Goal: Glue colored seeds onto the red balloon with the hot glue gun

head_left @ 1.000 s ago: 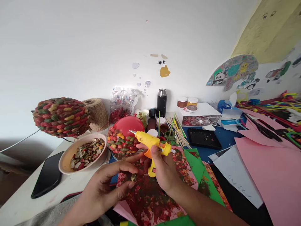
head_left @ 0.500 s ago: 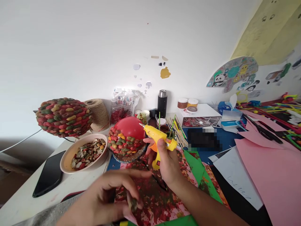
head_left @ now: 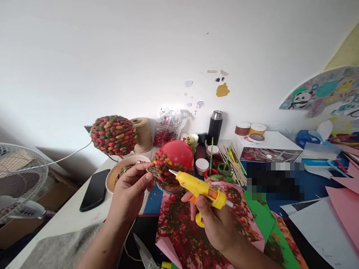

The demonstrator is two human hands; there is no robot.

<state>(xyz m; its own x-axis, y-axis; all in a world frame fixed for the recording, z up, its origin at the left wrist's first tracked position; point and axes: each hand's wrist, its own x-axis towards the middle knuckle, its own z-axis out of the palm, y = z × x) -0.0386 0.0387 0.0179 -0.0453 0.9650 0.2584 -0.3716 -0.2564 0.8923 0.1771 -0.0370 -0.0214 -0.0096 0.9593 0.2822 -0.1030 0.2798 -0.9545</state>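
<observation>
My left hand (head_left: 130, 190) pinches a brownish half peanut shell (head_left: 154, 171) between thumb and fingertips, its hollow side partly showing. My right hand (head_left: 214, 228) is wrapped round the handle of a yellow hot glue gun (head_left: 196, 184), fingers at its orange trigger. The metal nozzle points left, close to the shell but apart from it. Behind both hands, a red balloon (head_left: 179, 151) rests in a basket-like holder, its lower part covered with red, green and yellow shells. To the left, my wrist and hand partly hide a pinkish bowl (head_left: 111, 186) of shells.
A finished-looking shell-covered ball (head_left: 113, 135) stands beside a twine spool (head_left: 142, 134). A phone (head_left: 95, 189), scissors (head_left: 144, 252) and paint-stained paper (head_left: 185, 228) lie around my hands. Farther back are paint jars (head_left: 202, 166), wooden sticks and a black thermos (head_left: 215, 127). A fan (head_left: 21, 179) is at left.
My left hand has risen from low in front, bringing the shell up near the glue gun's nozzle. The glue gun has tilted flatter and sits lower. The view has turned left.
</observation>
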